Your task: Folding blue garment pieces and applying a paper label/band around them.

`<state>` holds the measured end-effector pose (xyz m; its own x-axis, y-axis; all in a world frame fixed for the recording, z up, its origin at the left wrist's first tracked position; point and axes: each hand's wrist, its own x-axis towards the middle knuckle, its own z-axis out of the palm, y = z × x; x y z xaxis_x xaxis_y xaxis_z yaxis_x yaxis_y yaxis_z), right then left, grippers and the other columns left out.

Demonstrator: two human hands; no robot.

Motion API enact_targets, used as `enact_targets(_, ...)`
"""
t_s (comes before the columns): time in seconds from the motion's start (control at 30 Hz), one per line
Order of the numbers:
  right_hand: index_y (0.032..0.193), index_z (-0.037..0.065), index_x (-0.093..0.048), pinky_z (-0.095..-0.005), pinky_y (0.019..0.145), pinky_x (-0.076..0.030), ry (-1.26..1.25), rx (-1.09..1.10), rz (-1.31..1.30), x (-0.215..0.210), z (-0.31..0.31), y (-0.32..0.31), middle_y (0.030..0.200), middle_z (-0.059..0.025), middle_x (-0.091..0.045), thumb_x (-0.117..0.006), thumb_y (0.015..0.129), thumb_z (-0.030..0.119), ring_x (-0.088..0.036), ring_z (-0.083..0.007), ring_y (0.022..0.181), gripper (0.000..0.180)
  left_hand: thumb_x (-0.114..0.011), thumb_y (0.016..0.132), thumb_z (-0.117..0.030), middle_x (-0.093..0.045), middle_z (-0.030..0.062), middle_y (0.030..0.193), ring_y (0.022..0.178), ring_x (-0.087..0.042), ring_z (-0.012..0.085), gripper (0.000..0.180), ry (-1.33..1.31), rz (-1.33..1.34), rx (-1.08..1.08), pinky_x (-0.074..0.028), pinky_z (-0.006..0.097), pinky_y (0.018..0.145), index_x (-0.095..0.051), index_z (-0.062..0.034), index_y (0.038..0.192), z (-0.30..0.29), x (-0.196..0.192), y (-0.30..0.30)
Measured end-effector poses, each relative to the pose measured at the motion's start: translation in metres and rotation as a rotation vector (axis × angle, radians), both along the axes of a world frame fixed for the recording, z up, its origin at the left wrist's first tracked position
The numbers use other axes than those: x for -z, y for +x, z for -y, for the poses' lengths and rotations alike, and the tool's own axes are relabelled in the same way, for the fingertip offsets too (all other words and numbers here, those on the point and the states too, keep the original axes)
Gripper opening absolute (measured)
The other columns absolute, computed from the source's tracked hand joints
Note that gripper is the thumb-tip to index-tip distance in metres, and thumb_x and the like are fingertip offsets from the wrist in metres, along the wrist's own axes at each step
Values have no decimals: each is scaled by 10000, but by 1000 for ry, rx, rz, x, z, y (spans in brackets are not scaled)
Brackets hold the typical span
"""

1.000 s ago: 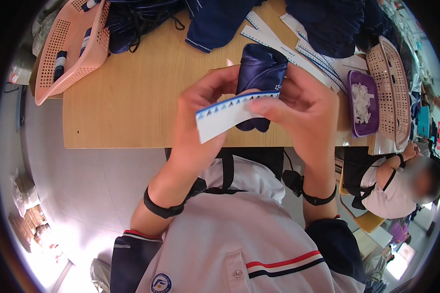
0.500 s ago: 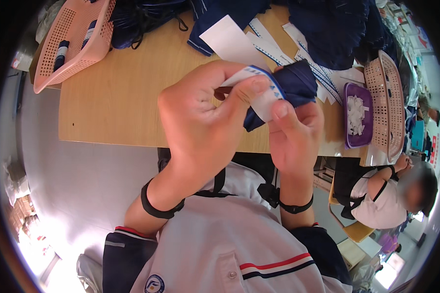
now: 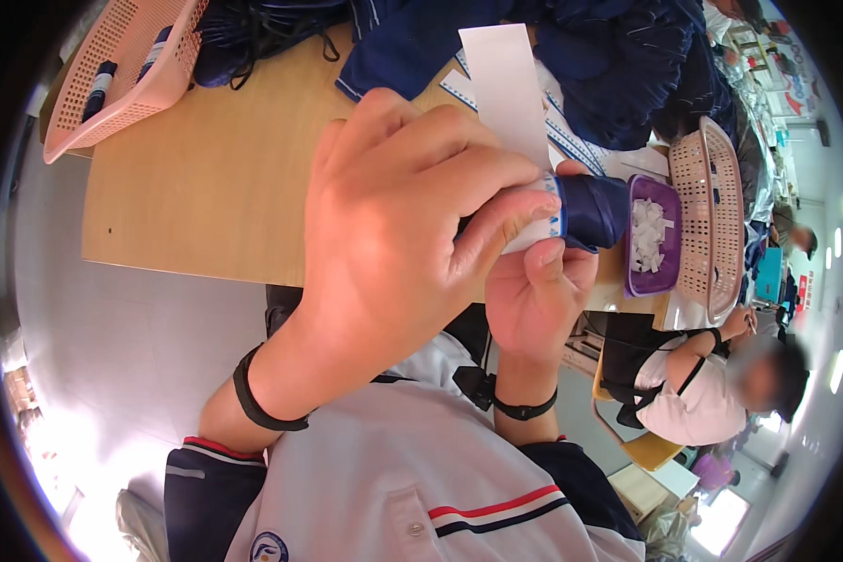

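Navy roll [image 3: 598, 212]: held up before the wooden table [image 3: 197, 197], off the view's centre toward two o'clock. Banded at its nine o'clock end by a white strip [image 3: 506, 94] with a blue printed edge, apparently with a free tail toward eleven o'clock. Pinched on that band between thumb and fingers of the left hand [image 3: 403, 197]; cradled from seven o'clock by the right hand [image 3: 539, 300], with fingers mostly hidden. Cannot tell how firmly.

Could well uncoil, from a slackened right-hand hold on smooth-looking cloth. Could also slip out toward three o'clock, from too hard a squeeze at the band. Likely to look crooked or loose, from uneven pull on the paper; liable to crease it, from a sharp bend under the left thumb. Might bump the purple tray [image 3: 656, 284], near at four o'clock, on a careless swing.
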<state>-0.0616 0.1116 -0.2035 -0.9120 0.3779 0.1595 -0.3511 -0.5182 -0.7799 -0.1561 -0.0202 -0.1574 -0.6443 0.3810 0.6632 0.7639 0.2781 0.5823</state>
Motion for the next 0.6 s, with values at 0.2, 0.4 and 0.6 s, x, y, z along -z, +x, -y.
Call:
enact_targets(0.2, 1426, -3, -432, -400, 1057, -474, -199, 86, -12, -12, 20, -3, 1340, -140, -568, -806, 866, 96, -594, -247, 1215, 681, -849, 790, -51, -667, 28, 938, 796, -560, 117, 175, 243, 372, 77, -436, 274, 728, -739, -36, 925, -4, -1, 12)
enact_targets(0.4, 1385, 8, -464, -402, 1011, -502, -155, 64, -19, -17, 22, -6, 1350, -194, -563, -803, 854, 84, -600, -272, 1198, 635, -829, 791, 34, -652, 87, 997, 882, -632, 167, 197, 450, 359, 122, -493, 263, 725, -747, 32, 970, -7, 6, 21)
enact_targets(0.6, 1393, -56, -443, -397, 1056, -509, -289, 55, 89, -24, 22, -7, 1379, -224, -574, -658, 967, 81, -609, -298, 1259, 495, -825, 681, 67, -702, 84, 1065, 943, -642, 235, 377, 256, -100, 175, -538, 317, 798, -775, 1, 1049, -7, 20, 16)
